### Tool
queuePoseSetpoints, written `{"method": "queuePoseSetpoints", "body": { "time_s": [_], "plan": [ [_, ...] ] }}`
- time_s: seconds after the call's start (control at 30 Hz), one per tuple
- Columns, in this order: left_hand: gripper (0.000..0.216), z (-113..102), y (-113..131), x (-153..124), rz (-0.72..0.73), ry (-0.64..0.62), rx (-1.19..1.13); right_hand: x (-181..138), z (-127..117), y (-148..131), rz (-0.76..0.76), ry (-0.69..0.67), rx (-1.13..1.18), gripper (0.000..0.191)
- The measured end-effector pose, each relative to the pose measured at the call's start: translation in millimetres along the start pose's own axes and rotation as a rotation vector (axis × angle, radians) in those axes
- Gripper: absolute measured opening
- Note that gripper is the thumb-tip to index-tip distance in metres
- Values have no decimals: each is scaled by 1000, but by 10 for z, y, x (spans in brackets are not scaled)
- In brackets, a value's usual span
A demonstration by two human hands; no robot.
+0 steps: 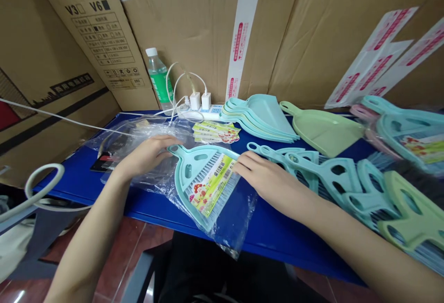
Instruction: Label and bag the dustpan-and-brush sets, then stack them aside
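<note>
A light blue dustpan (179,180) lies tilted over the front edge of the table, with a matching hand brush (194,164) nested in it. On the bristles rests a yellow-green card label (211,187) printed with mushrooms. A clear plastic bag (237,219) surrounds the set and extends past its lower right side. My left hand (154,154) is closed at the handle end of the dustpan. At the opposite upper corner, the curled fingers of my right hand (255,170) grip the dustpan's rim and the bag; their tips are partly hidden.
Stacked dustpans (260,113), a green dustpan (326,129) and several loose brushes (333,176) lie to the right. Bagged sets (416,127) sit beyond. Card labels (215,132), plastic bags (138,132), a power strip (215,111) and a bottle (159,81) stand behind, against cardboard (194,30).
</note>
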State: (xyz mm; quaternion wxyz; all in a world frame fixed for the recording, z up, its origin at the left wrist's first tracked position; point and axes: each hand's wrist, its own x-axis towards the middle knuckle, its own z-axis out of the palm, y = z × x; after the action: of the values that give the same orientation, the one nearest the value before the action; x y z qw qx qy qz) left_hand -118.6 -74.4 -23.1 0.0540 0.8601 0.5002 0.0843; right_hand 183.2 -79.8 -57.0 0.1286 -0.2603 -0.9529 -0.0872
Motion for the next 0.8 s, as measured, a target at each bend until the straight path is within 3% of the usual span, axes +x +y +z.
{"method": "queuePoseSetpoints", "body": {
  "time_s": [0.2,0.33,0.57,0.8],
  "plan": [
    [42,-150,309,173,-91,-153,392,-40,-37,-15,3,-5,67,36],
    [35,-222,548,428,-93,-183,619,-78,-69,6,22,59,16,35],
    [34,-134,642,887,7,-140,671,-127,-84,58,37,69,-35,25],
    [34,-4,622,1118,128,-75,643,-127,-74,47,69,64,-64,15]
  ]
}}
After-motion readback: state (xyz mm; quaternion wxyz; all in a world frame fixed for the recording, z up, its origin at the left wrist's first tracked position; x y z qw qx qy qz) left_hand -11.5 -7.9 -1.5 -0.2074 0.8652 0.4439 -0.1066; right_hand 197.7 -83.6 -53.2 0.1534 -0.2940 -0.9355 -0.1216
